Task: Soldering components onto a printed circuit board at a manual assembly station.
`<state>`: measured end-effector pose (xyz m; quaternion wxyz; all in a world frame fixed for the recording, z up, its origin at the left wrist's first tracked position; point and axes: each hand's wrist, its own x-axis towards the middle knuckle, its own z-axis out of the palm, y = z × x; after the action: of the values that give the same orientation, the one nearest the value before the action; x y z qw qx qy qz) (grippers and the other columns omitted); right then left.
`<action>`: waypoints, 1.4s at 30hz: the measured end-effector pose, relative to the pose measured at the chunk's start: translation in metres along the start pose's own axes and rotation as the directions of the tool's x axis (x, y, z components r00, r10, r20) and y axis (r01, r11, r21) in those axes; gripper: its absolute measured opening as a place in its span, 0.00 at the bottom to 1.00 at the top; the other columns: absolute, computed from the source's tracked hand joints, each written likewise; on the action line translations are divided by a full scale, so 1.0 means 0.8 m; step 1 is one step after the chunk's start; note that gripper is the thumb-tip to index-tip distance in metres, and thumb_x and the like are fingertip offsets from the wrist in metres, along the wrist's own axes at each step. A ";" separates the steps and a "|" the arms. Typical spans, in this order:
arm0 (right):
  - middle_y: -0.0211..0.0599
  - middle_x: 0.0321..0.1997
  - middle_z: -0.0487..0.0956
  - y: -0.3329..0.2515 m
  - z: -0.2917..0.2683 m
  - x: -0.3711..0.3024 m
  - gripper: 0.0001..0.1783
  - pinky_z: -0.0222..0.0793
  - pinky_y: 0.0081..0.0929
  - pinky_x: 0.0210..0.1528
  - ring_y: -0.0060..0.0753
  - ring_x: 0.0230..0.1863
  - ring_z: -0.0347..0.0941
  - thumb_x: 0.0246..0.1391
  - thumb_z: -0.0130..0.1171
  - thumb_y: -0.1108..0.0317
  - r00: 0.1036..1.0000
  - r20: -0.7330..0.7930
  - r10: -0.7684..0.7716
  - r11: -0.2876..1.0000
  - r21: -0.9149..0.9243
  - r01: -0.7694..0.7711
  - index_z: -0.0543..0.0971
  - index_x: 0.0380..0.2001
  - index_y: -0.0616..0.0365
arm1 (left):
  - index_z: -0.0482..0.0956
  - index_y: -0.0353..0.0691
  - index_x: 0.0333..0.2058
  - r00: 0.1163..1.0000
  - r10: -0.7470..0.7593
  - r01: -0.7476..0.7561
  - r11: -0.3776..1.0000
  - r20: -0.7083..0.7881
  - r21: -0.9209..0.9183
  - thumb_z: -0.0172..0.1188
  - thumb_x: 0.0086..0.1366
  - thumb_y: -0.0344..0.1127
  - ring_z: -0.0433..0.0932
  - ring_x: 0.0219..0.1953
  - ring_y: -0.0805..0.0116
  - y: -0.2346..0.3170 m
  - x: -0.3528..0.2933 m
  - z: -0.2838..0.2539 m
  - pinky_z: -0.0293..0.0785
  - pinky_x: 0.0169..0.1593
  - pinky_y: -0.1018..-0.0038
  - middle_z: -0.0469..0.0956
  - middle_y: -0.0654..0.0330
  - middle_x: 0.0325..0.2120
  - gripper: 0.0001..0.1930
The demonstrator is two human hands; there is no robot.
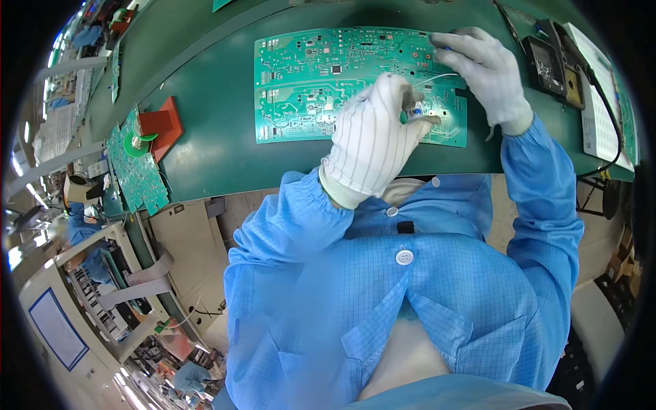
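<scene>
at the hands: left hand (376,133) in a striped white glove, above the lower half of the board (348,72), fingers curled, with thumb and forefinger close about a small blue part (417,111); cannot tell whether gripped or merely beyond the fingertips. right hand (486,72) in a white glove, over the board's upper right corner, fingers bent down, with a blue spot (447,48) by the fingertips; cannot tell whether grasping or only touching. between the hands, a thin white strand (437,76), ends unclear.

judged to be close fingertip work. for good handling: pinch lightly, by the body; avoid leaning on fitted parts or flexing the board; keep the strand slack and clear of the cuffs; hold the left wrist so as not to block the view.

surface: board lying on the green bench (212,126), in two long strips, one beyond the other. to the left, well apart: red stand (176,128) and green-rimmed reel (137,143) beside more boards (140,181). to the right: black tray (534,48) with pale bits inside, white sheet (596,126), black cable (619,137).

room: blue jacket (444,273) on the wearer; pale floor below; at left, blue-edged panel (59,328) and blue-clad co-workers (85,225), blurred.
</scene>
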<state>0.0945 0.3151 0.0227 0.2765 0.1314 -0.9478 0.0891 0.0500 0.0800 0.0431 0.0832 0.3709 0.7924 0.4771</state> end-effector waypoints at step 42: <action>0.36 0.31 0.75 -0.030 0.021 0.010 0.12 0.68 0.39 0.43 0.43 0.40 0.72 0.51 0.62 0.54 0.962 0.013 0.273 0.961 -0.043 -0.272 0.82 0.30 0.49 | 0.80 0.48 0.38 0.779 0.562 -0.627 0.722 0.280 0.294 0.66 0.52 0.29 0.80 0.34 0.60 -0.041 0.035 0.005 0.72 0.49 0.63 0.80 0.62 0.26 0.13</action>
<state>0.0872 0.2864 0.0153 0.2555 -0.0050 -0.9610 0.1056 0.0151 0.0925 0.0206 -0.0787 0.6541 0.6958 0.2859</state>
